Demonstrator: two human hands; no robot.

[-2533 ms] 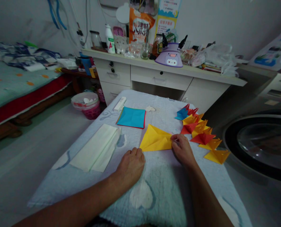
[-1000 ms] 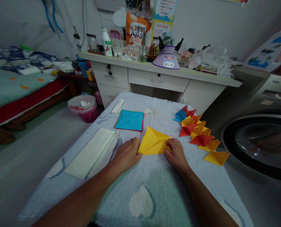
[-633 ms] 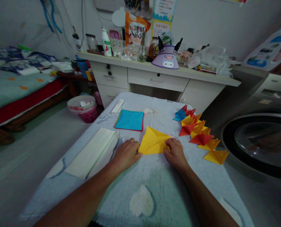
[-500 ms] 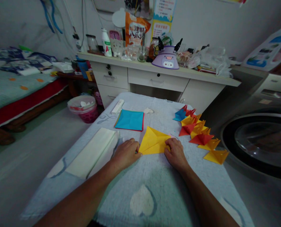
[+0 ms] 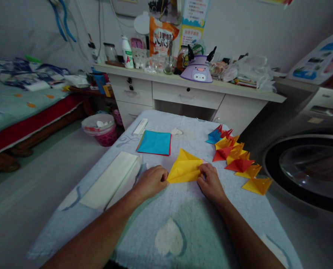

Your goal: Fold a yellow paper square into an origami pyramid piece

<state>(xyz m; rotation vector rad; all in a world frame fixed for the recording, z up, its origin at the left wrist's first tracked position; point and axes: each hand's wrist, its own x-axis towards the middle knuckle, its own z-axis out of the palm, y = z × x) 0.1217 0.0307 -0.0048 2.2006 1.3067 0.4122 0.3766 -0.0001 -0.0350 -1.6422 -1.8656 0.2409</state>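
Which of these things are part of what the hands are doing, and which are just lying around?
Likely part of it:
yellow paper, held by the left hand and right hand
paper stack
folded figures

Probably just lying about:
white packet
visor
snack bag
bottle

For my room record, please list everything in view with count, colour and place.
Table: 1, pale-blue cloth, centre
Yellow paper: 1, yellow, mid-table
Paper stack: 1, blue uppermost, beyond yellow paper
Folded figures: several, red, yellow, blue, table's right
White pack: 1, white, table's left
Narrow box: 1, white, table's far left
Desk: 1, white, behind table
Bottle: 1, white, desk's left
Snack bag: 1, orange, desk
Visor: 1, purple, desk
Small items: uncounted, mixed, desk
Bin: 1, pink, left floor
Bed: 1, green-red, left
Washing machine: 1, grey, right
Jug: 1, blue-white, above machine
Left hand: 1, paper's left corner
Right hand: 1, paper's right end
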